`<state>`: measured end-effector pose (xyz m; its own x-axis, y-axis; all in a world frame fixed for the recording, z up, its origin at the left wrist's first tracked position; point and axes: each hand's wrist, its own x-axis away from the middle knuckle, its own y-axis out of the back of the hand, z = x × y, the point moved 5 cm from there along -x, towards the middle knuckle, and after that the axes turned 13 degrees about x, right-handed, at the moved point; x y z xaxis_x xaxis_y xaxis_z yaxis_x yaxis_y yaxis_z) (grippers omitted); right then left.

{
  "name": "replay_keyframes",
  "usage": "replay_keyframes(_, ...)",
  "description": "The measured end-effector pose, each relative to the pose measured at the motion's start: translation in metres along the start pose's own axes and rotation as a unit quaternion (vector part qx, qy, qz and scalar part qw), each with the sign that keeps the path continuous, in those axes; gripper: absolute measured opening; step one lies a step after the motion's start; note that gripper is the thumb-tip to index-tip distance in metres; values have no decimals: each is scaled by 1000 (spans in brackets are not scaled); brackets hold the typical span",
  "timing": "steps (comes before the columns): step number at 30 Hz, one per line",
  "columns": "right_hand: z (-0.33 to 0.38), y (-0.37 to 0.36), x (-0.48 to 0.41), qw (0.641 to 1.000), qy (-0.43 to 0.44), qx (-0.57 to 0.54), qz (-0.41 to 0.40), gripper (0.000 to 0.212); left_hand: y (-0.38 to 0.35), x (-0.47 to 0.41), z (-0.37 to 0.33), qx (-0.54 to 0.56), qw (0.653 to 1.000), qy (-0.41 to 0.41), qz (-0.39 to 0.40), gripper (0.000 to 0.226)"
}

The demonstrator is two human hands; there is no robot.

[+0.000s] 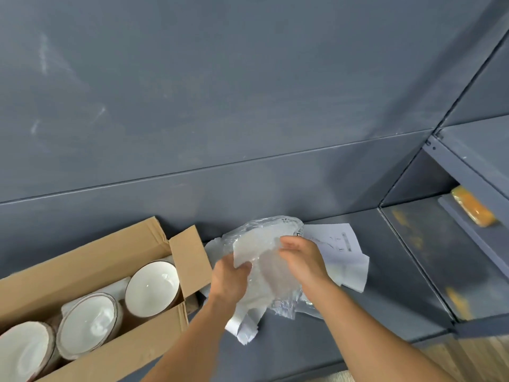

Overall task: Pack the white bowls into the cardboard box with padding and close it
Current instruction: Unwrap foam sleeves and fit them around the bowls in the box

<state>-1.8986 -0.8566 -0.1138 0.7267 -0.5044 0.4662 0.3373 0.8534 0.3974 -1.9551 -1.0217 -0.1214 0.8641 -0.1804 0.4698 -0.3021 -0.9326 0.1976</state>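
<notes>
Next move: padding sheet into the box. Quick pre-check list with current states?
1. Padding sheet gripped: ok, left hand and right hand both hold it.
2. Cardboard box open: ok, flaps are folded out.
3. White bowls inside: ok, three show in a row.
4. Whole box in view: not ok, its near left end is cut off by the frame edge.
5. Filler between all the bowls: cannot tell, white filler shows only by the far bowl.
6. Sheet free of the papers lying under it: cannot tell.
</notes>
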Motion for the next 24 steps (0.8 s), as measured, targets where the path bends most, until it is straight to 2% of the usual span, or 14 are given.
replay_keyframes(2,-7,-3,-3,998,-20,58,15,51,15,0,5,42,999,22,0,11)
replay_keyframes(4,-12,-9,-4,995,-39,79,49,58,31,1,9,68,997,32,-5,11)
replay_keyframes(5,-14,-12,-4,994,-51,73,70,53,38,1,11,77,996,35,-2,17)
replay_keyframes(7,-14,-17,-2,991,-55,63,108,16,52,4,15,106,994,37,13,19)
replay_keyframes(8,-13,-21,-2,988,-52,58,130,13,59,7,15,120,992,36,22,18)
replay_keyframes(10,-14,-30,-2,984,-54,59,159,25,73,9,19,134,990,35,27,14)
replay_keyframes(16,-2,-50,1,979,-31,53,193,21,103,19,29,196,973,78,96,22)
replay_keyframes(19,4,-63,5,969,-25,20,245,9,117,22,34,223,967,90,86,22)
replay_keyframes(22,11,-73,7,962,-22,-38,270,15,132,24,39,278,953,101,62,23)
replay_keyframes(24,15,-79,8,956,-30,-73,281,32,139,26,41,313,943,108,47,35)
